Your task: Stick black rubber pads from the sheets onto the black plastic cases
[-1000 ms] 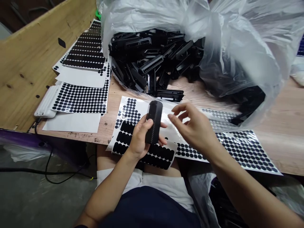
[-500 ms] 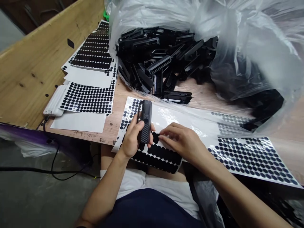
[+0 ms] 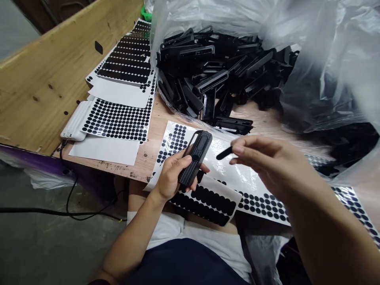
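From where I stand, the wooden bench (image 3: 147,154) takes up most of the view, with a big clear plastic bag (image 3: 323,59) slumped open across it. Inside lies a heap of black plastic cases (image 3: 208,79), jumbled at all angles, the nearest ones by the bag's mouth. Below the bench edge, another plastic bag (image 3: 261,253) hangs near the person's lap, dark things inside it too dim to make out. A long white sheet of round black dots (image 3: 264,204) lies in front of the big bag, and a smaller sheet of black stickers (image 3: 212,198) sits over the bench's front edge, beneath the left hand (image 3: 170,174).

The two hands are apart. The left is wrapped around one black case with a woven pattern (image 3: 196,158), which now tilts to the right; half a second ago it stood nearly upright. The right hand (image 3: 264,154) was then down at the smaller sheet; now it is raised beside the case, thumb and finger pinching a narrow black strip (image 3: 224,153), which isn't touching the case.
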Demonstrator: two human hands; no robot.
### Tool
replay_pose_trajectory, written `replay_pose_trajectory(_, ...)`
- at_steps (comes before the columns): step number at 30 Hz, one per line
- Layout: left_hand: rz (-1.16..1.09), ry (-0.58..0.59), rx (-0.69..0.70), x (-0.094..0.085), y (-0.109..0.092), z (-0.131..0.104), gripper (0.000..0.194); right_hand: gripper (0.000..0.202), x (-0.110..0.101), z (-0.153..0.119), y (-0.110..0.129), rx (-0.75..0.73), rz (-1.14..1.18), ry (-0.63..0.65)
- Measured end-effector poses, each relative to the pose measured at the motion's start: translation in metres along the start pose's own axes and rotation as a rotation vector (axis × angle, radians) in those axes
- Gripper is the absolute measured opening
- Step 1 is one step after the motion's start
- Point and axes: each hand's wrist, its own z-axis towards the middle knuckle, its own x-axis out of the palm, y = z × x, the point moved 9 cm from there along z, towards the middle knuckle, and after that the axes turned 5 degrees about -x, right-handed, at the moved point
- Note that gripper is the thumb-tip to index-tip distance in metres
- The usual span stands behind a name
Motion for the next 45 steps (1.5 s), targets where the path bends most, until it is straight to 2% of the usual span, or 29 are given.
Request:
replay_pose_trajectory(3,0.043,-0.001,-0.031,0.0,0.002,-0.001,0.054,0.038,0.007,0.016,-0.008,0.107,0.12,-0.004)
replay_pose_trajectory(8,0.064,0.002,-0.034,0.001,0.002,-0.001,0.051,0.041,0.02,0.024,-0.005,0.099,0.051,0.048)
replay_pose_trajectory(11,0.063,0.024,-0.029,0.001,0.002,-0.001,0.047,0.044,0.021,0.024,-0.003,0.093,0.029,0.058)
replay_pose_trajectory(18,0.081,0.052,-0.028,0.002,0.003,-0.001,0.051,0.043,0.02,0.024,-0.001,0.074,-0.001,0.083)
replay_pose_trajectory(29,0.082,0.029,-0.032,0.0,0.005,-0.002,0.05,0.04,0.015,0.022,0.002,0.043,-0.158,0.078)
replay_pose_trajectory(33,0.088,0.013,-0.038,-0.001,0.005,-0.002,0.051,0.04,0.018,0.022,0.012,0.007,-0.235,0.086)
replay_pose_trajectory(41,0.085,0.017,-0.037,0.001,0.003,-0.003,0.048,0.022,0.017,0.016,0.031,-0.177,-0.445,0.023)
replay_pose_trajectory(45,0.092,0.009,-0.038,0.0,0.002,-0.003,0.049,0.018,0.02,0.014,0.036,-0.237,-0.532,0.032)
